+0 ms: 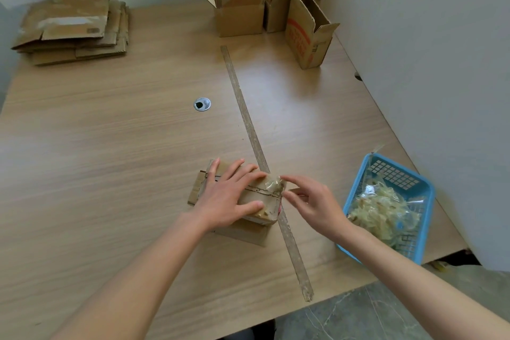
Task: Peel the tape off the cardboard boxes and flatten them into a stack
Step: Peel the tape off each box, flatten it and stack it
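A small cardboard box [265,201] lies near the table's front, its flaps spread on the wood. My left hand [229,193] presses flat on top of it, fingers spread and straight. At the box's right end a crumpled piece of clear tape [273,184] sticks up from the seam. My right hand [311,201] is at that end, its fingertips at the tape; whether they pinch it is not clear. A stack of flattened boxes [71,27] lies at the far left corner.
Several open cardboard boxes [240,8] stand at the far right, one with red print [306,33]. A blue plastic basket [414,188] holding peeled tape sits at the right edge. A long tape strip [248,119] runs down the table. A round cable hole [202,104] lies mid-table.
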Motion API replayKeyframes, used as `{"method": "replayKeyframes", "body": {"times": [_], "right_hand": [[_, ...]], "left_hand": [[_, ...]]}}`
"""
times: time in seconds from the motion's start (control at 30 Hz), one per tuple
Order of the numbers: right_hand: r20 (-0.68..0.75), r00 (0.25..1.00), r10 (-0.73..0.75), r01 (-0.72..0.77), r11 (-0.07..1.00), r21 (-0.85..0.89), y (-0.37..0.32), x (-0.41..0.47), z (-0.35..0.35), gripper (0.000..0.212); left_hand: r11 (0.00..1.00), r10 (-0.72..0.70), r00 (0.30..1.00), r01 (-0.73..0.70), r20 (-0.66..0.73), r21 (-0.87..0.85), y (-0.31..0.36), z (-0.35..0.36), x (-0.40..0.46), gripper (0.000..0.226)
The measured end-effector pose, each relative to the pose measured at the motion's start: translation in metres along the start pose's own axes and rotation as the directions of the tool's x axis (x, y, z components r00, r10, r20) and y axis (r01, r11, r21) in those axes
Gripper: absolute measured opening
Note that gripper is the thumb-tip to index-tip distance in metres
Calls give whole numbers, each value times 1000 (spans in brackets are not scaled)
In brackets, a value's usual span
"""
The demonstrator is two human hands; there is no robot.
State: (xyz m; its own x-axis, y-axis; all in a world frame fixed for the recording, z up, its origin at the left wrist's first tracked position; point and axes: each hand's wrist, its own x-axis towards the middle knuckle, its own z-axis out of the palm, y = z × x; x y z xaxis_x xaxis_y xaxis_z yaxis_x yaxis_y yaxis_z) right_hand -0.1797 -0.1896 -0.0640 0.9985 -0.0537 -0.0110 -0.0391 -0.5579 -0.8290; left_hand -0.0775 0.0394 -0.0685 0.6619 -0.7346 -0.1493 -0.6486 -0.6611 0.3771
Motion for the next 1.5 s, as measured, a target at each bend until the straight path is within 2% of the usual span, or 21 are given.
{"method": "replayKeyframes", "body": {"times": [0.07,0.13,0.2,0.27,0.37,0.47,0.53,0.6,0.63,0.73,0.8,0.87,0.9,1.0,1.13,1.2,1.27,1.37,1.5], "right_hand": [[-14,1000,-5,6,1000,28,5,-1,1,40],[-115,993,-7,15,998,64,9,1,5,32],[-224,974,-32,47,997,65,11,-1,13,18],[-256,965,-55,63,998,22,11,-4,17,13],[-154,985,-82,67,993,-101,13,4,8,11],[-79,995,-56,39,981,-192,17,17,2,6],[-186,982,20,-61,974,-217,25,26,-10,6],[-326,938,118,-198,954,-224,31,41,-42,6],[-346,927,146,-236,943,-234,33,48,-61,7],[-199,974,105,-157,950,-269,22,55,-101,7],[-127,990,62,-93,963,-251,9,44,-108,19],[-130,989,74,-104,964,-243,6,25,-114,34],[-157,986,64,-108,951,-289,10,14,-118,35],[-238,971,-14,-114,848,-517,30,-20,-127,20],[-332,943,-14,-206,759,-618,48,-67,-131,11],[-295,955,33,-231,707,-668,55,-78,-126,10],[-168,971,171,-239,632,-738,63,-81,-118,8],[7,937,350,-206,568,-797,73,-86,-105,15],[15,944,330,-167,514,-842,83,-97,-100,12]], "left_hand": [[999,-33,999,33,-1,28,8,2,1,91],[993,-79,997,78,13,94,23,7,4,122],[977,-121,993,118,3,175,37,15,7,141],[969,-140,989,146,-43,201,46,23,8,136],[984,-69,984,95,-166,150,45,29,10,108],[991,-12,984,35,-180,128,37,22,16,100],[990,64,986,-43,-151,137,29,18,16,100],[978,160,979,-139,-126,158,15,17,9,102],[970,195,975,-176,-108,166,9,18,4,103],[961,220,973,-203,-71,187,2,17,0,106],[957,224,972,-205,-72,205,4,17,3,106],[957,227,971,-208,-76,202,8,16,5,105],[959,220,972,-201,-77,198,10,15,7,104],[964,189,979,-168,-82,206,21,16,15,102],[975,159,982,-139,-106,171,33,17,23,91],[973,161,980,-138,-114,182,31,20,22,91],[972,166,978,-140,-124,189,28,24,19,93],[971,170,976,-143,-135,191,28,25,16,95],[971,167,978,-141,-128,192,29,23,15,96]]}}
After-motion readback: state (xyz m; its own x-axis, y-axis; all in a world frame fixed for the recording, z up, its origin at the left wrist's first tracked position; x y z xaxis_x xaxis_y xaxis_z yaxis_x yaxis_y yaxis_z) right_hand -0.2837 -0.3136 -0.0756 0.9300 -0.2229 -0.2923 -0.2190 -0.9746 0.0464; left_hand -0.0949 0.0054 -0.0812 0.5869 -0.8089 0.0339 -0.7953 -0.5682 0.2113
